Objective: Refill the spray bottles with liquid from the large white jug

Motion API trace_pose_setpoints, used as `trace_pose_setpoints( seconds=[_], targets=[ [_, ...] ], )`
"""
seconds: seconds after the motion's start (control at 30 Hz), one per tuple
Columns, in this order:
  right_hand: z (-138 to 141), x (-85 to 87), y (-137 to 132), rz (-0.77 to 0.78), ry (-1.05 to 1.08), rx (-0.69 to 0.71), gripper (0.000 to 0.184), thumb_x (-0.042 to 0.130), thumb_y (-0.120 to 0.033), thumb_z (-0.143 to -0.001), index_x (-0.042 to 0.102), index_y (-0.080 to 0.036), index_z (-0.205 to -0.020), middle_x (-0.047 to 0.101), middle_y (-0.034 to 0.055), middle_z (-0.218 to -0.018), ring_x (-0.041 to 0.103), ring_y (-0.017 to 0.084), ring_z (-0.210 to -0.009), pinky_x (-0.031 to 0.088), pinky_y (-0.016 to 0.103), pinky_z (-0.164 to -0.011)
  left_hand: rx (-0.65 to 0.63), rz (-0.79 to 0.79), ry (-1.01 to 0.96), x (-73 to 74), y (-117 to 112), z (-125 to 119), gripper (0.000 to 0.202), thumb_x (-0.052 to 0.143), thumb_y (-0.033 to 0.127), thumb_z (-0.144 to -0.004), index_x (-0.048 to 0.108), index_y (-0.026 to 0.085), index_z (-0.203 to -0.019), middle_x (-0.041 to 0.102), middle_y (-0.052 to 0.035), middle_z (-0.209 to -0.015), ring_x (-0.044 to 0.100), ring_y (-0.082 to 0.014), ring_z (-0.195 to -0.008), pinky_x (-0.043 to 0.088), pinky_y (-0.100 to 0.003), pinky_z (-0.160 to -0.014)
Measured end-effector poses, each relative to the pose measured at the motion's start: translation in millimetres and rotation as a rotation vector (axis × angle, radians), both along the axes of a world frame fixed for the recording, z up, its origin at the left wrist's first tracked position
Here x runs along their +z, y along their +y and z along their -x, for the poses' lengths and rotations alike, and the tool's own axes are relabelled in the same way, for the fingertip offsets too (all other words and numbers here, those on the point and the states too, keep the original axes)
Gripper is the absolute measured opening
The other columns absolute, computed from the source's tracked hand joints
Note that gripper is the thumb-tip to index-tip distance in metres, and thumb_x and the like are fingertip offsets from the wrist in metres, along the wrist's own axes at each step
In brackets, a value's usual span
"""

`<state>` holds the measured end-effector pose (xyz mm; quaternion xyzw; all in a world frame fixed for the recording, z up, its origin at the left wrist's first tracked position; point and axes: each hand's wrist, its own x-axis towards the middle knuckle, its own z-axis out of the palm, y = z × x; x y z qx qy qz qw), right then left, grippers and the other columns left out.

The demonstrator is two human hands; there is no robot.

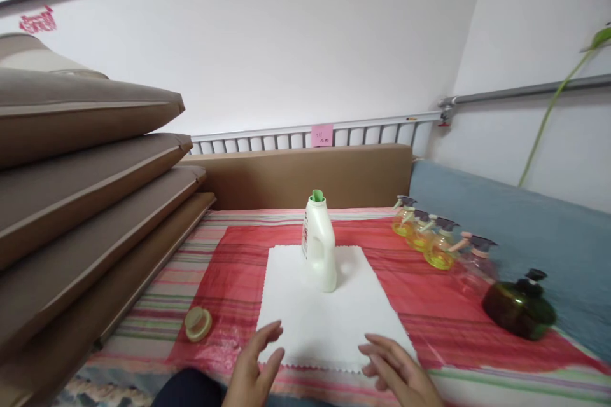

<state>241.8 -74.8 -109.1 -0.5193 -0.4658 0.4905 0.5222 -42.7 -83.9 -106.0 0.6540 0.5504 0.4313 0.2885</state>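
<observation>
A white detergent jug [326, 234] with a side handle and a green pour spout stands upright on a white cloth [300, 324] with a scalloped edge. My left hand [256, 362] hovers over the cloth's near left corner, thumb and fingers apart, holding nothing. Near the right corner, my right hand [396, 369] is also held out with its fingers apart and nothing in it. Both hands are short of the jug and do not touch it. A pale round cap [198, 324] lies on the red sheet to the left.
Several clear pump bottles [439, 250] with yellow liquid or little in them line the right side, with a dark green pump bottle [519, 306] nearest. Stacked cushions [86, 216] rise on the left. A brown padded board [305, 177] and a radiator [372, 135] stand behind.
</observation>
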Motion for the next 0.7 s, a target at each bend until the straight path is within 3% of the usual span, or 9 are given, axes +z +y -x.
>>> trace_pose_setpoints(
  seconds=[0.13,0.2,0.27,0.37,0.47,0.57,0.7],
  targets=[
    [14,45.7,8,-0.214,0.016,0.008,0.049,0.060,-0.056,-0.072,0.052,-0.022,-0.107,0.068,0.0103,-0.092,0.065,0.022,-0.068,0.051,0.032,-0.058,-0.015,-0.142,-0.099,60.7,10,-35,0.047,0.051,0.038,-0.084,0.046,0.022,-0.128,0.064,-0.0116,-0.114,0.058,-0.0207,-0.108,0.044,-0.038,-0.096],
    [20,66.8,8,-0.289,0.003,0.029,0.053,0.058,-0.050,-0.077,0.042,-0.024,-0.121,0.066,0.0093,-0.096,0.064,0.020,-0.071,0.051,0.032,-0.063,-0.031,-0.198,-0.138,79.9,15,-44,0.053,0.051,0.034,-0.085,0.037,0.023,-0.134,0.062,-0.0112,-0.115,0.057,-0.0201,-0.109,0.042,-0.039,-0.096],
    [26,81.3,7,-0.354,-0.015,0.027,0.060,0.056,-0.046,-0.081,0.030,-0.026,-0.132,0.065,0.0076,-0.096,0.063,0.018,-0.070,0.051,0.033,-0.068,-0.023,-0.248,-0.150,89.7,19,-47,0.061,0.052,0.032,-0.085,0.027,0.024,-0.139,0.062,-0.0090,-0.109,0.057,-0.0188,-0.105,0.040,-0.039,-0.096],
    [32,87.3,5,-0.411,-0.047,0.002,0.071,0.055,-0.042,-0.082,0.017,-0.028,-0.140,0.064,0.0049,-0.092,0.061,0.016,-0.066,0.051,0.033,-0.069,0.026,-0.302,-0.129,88.8,21,-42,0.072,0.054,0.029,-0.083,0.015,0.023,-0.143,0.058,0.0003,-0.081,0.058,-0.0145,-0.080,0.042,-0.033,-0.086],
    [32,80.0,3,-0.401,-0.118,-0.041,0.078,0.055,-0.040,-0.082,0.009,-0.028,-0.143,0.062,0.0002,-0.081,0.054,0.014,-0.057,0.047,0.027,-0.057,0.107,-0.284,-0.123,77.8,20,-29,0.077,0.056,0.029,-0.081,0.013,0.021,-0.144,0.041,0.0085,-0.060,0.044,-0.0107,-0.056,0.041,-0.025,-0.065],
    [29,70.5,4,-0.400,-0.245,-0.113,0.080,0.055,-0.041,-0.080,0.009,-0.025,-0.144,0.052,-0.0065,-0.062,0.046,0.014,-0.049,0.039,0.025,-0.050,0.173,-0.252,-0.137,69.1,16,-18,0.075,0.053,0.028,-0.082,0.012,0.018,-0.144,0.032,0.0103,-0.055,0.036,-0.0096,-0.050,0.034,-0.021,-0.054],
    [23,59.1,15,-0.325,-0.460,-0.216,0.083,0.055,-0.043,-0.077,0.012,-0.020,-0.144,0.034,-0.0114,-0.050,0.037,0.014,-0.046,0.032,0.025,-0.050,0.215,-0.223,-0.097,64.1,19,-8,0.076,0.047,0.024,-0.081,0.006,0.015,-0.145,0.028,0.0112,-0.053,0.032,-0.0100,-0.048,0.030,-0.021,-0.052]
  ],
)
